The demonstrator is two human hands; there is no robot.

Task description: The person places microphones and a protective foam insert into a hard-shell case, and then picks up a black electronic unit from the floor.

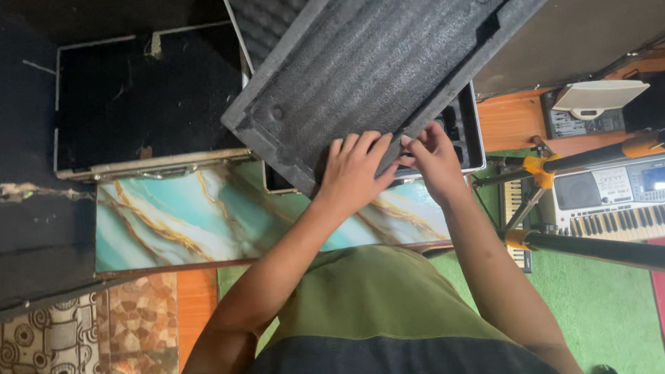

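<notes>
Left hand (pixel 353 170) flat, fingers spread on foam tray (pixel 387 57) edge, right hand (pixel 436 160) pinching tray's lower rim above open case (pixel 461 133), on marbled bench (pixel 199 219).

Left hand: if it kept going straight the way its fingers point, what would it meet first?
The left hand already lies on the lower edge of the dark grey foam insert. Going on up and right, it would slide across that foam; depth is unclear.
</notes>
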